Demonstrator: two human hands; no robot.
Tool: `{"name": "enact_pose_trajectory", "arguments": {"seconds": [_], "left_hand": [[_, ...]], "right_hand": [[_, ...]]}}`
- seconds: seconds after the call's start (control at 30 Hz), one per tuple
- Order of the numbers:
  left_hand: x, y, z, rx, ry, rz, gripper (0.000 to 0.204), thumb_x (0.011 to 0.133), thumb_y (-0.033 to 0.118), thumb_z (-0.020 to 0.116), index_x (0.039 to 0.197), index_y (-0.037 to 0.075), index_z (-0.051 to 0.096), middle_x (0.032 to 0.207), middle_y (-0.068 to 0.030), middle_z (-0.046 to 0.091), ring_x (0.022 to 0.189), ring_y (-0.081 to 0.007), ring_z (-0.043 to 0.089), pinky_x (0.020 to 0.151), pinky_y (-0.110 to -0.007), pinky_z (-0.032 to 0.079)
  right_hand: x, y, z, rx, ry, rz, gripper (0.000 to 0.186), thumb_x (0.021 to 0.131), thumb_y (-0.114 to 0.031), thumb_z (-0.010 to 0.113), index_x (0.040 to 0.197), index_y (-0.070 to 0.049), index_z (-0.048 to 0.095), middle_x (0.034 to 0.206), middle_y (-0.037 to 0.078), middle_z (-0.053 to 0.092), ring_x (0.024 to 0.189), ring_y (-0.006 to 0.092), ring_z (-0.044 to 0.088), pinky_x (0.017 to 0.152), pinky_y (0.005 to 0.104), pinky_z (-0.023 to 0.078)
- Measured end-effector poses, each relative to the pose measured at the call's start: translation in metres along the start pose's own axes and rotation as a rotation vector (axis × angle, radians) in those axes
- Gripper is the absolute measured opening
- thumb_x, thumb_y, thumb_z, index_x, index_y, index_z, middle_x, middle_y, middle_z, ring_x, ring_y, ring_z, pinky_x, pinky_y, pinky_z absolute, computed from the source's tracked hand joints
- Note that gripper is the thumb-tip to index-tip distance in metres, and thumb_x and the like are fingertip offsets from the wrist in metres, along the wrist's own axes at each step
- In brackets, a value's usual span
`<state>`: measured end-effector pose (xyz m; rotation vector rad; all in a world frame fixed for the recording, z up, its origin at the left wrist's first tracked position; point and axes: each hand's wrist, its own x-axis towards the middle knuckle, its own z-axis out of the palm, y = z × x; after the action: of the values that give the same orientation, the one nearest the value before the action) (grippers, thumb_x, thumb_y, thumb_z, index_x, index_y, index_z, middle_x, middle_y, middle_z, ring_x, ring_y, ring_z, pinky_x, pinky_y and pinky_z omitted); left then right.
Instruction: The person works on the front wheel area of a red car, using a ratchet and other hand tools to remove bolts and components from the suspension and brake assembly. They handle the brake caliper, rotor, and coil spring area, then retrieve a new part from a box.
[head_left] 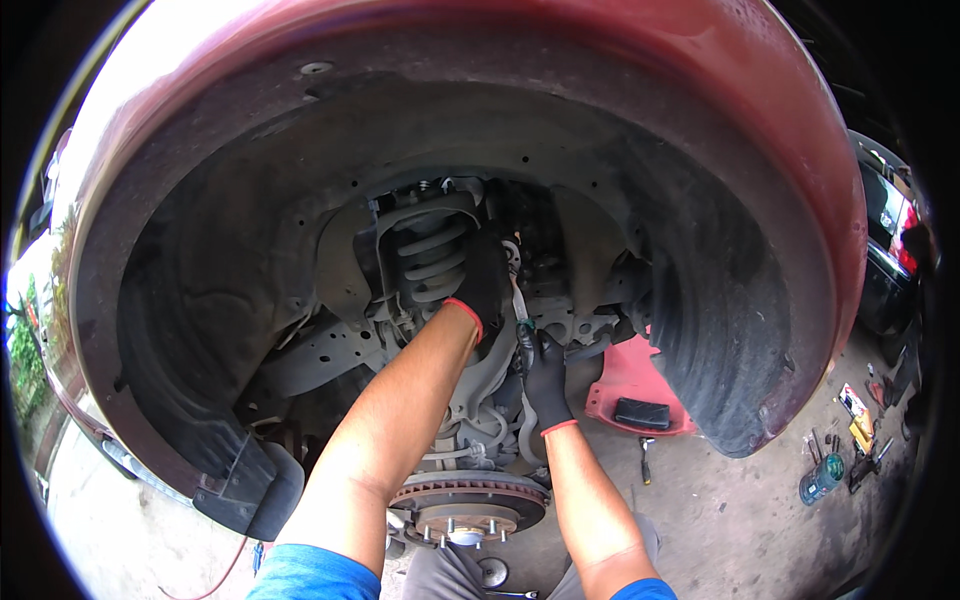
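Note:
My left hand, in a black glove with a red cuff, reaches up beside the coil spring in the wheel well, at the head end of a silver ratchet wrench; its fingers are lost in shadow. Below it, my right hand, also gloved, is closed on the wrench's green-and-black handle. The brake disc and hub, with bare studs, sit low between my forearms.
The red car's fender and dark liner arch around my arms. A red panel with a black block lies below at the right. Tools and a teal cylinder lie on the concrete floor. Another car stands at far right.

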<state>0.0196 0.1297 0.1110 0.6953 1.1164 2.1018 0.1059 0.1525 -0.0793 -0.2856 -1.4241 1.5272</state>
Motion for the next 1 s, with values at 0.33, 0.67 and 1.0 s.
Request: {"name": "enact_pose_trajectory", "arguments": {"seconds": [0.33,0.67,1.0], "left_hand": [[-0.003,0.007,0.001,0.111,0.025,-0.008,0.026,0.095,0.033,0.051,0.075,0.017,0.051,0.056,-0.0002,0.048,0.044,-0.0188,0.047,0.043,-0.035,0.04],[0.01,0.008,-0.017,0.024,-0.164,-0.137,0.023,0.097,0.034,0.057,0.082,0.016,0.058,0.06,0.0001,0.049,0.047,-0.0179,0.048,0.044,-0.034,0.039],[0.027,-0.019,-0.043,-0.262,-0.422,-0.094,0.024,0.102,0.023,0.053,0.108,0.005,0.067,0.094,-0.0107,0.069,0.083,-0.0256,0.068,0.076,-0.039,0.058]], "right_hand": [[-0.009,0.001,0.02,0.222,0.017,0.024,0.035,0.105,-0.032,0.064,0.079,-0.01,0.055,0.063,-0.006,0.046,0.054,0.0045,0.039,0.049,0.028,0.03],[-0.012,0.006,0.026,0.234,0.028,0.027,0.036,0.106,-0.034,0.062,0.08,-0.01,0.055,0.064,-0.007,0.046,0.057,0.0053,0.04,0.051,0.0287,0.031],[0.025,0.007,-0.066,-0.129,-0.129,0.072,0.035,0.102,-0.036,0.067,0.084,-0.007,0.06,0.064,-0.003,0.049,0.058,0.0085,0.044,0.053,0.0325,0.037]]}}
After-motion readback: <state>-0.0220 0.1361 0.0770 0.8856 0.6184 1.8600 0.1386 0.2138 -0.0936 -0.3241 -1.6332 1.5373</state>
